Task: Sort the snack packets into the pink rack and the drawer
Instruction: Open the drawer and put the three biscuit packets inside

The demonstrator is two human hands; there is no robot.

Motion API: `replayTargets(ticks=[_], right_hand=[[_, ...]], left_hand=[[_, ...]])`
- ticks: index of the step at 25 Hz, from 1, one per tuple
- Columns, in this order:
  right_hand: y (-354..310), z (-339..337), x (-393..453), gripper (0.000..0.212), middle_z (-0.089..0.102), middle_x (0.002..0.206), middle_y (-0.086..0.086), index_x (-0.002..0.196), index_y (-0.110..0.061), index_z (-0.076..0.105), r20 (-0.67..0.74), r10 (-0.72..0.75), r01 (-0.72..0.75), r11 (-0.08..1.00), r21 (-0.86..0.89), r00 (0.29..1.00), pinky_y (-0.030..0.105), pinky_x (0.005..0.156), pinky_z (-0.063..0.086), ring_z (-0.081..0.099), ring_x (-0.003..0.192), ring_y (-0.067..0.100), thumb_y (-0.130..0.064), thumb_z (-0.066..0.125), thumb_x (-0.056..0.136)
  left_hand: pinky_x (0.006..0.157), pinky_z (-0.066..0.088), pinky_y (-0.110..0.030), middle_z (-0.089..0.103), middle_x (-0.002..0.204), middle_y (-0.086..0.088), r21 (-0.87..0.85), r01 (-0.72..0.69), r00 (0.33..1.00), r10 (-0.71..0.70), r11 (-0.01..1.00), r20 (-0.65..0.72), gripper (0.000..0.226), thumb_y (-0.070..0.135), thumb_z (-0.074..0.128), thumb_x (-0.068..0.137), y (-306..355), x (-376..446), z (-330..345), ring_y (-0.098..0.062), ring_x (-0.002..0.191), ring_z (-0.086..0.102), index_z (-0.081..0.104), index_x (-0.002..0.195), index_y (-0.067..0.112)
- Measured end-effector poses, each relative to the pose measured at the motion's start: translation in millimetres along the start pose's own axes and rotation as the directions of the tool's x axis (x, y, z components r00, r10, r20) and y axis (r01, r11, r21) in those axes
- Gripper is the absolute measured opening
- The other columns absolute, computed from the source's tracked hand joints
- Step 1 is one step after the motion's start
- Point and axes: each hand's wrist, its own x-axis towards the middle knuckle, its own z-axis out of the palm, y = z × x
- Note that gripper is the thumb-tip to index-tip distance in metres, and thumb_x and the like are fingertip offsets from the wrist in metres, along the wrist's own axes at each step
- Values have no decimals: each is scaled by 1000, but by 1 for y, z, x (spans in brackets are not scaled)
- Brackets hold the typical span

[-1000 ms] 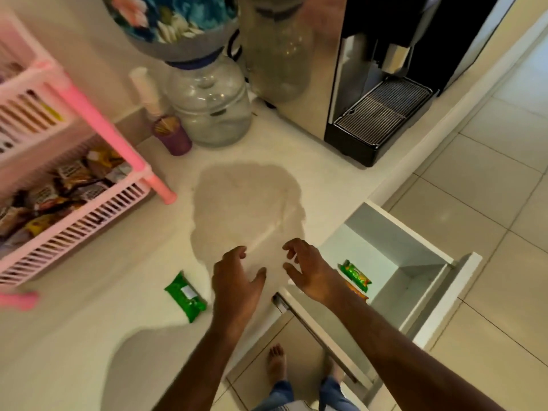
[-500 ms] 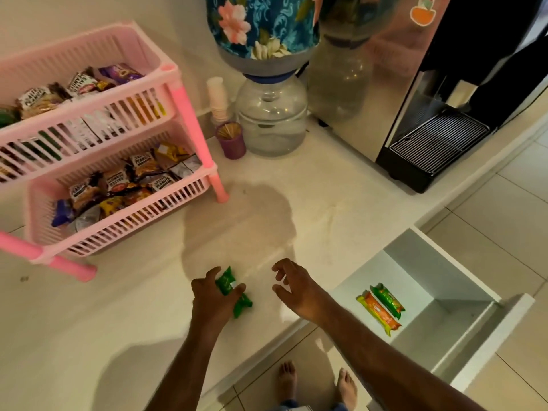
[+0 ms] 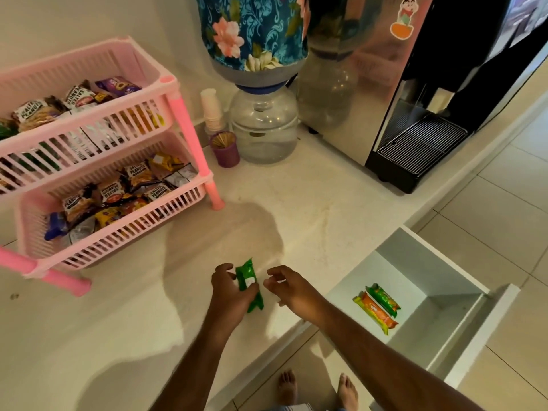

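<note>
My left hand (image 3: pixel 229 295) grips a green snack packet (image 3: pixel 248 277) just above the white counter, near its front edge. Close to the right of the packet, my right hand (image 3: pixel 292 289) hovers with curled fingers and holds nothing. The pink rack (image 3: pixel 166 81) stands at the left with two tiers, both holding several snack packets such as salted peanuts (image 3: pixel 111 193). At the lower right the white drawer (image 3: pixel 427 256) is pulled out, with an orange packet (image 3: pixel 375 312) and a green-orange packet (image 3: pixel 383 298) lying side by side in it.
A water jar (image 3: pixel 264 126) under a floral-covered bottle stands at the back of the counter, next to a purple cup of toothpicks (image 3: pixel 224 149) and stacked paper cups (image 3: pixel 212 112). A coffee machine (image 3: pixel 421 143) fills the back right. My bare feet (image 3: pixel 287 388) stand on the tiled floor.
My left hand closed on the green packet and lifted it off the counter, turning it upright toward my right hand. The camera view tilted up to show more of the rack.
</note>
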Motion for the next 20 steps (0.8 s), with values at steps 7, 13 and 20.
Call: replayTargets(ticks=[7,13,20], right_hand=[[5,-46,-14,27,73,114,14,122,-10,66,-46,29,-7,904,427,998,32,88,56,70,105,23,-23,58,100],[38,-98,-36,31,71,115,22,118,-9,70,-188,133,-2,822,570,973,48,97,53,68,108,38,-30,66,95],[91,-167,-74,38,65,113,25,111,-7,64,-367,297,-44,826,562,882,38,78,61,68,98,32,-36,74,89]], left_hand=[[80,61,-49,35,130,8,151,-300,944,271,942,186,69,36,74,85,54,-21,60,-23,106,64,29,137,37],[94,57,-40,38,138,16,177,-434,868,356,883,346,65,40,69,89,71,-22,108,-6,117,55,28,139,42],[111,38,-35,47,147,-2,364,-627,774,499,689,390,58,34,63,94,89,5,180,-21,136,43,41,145,17]])
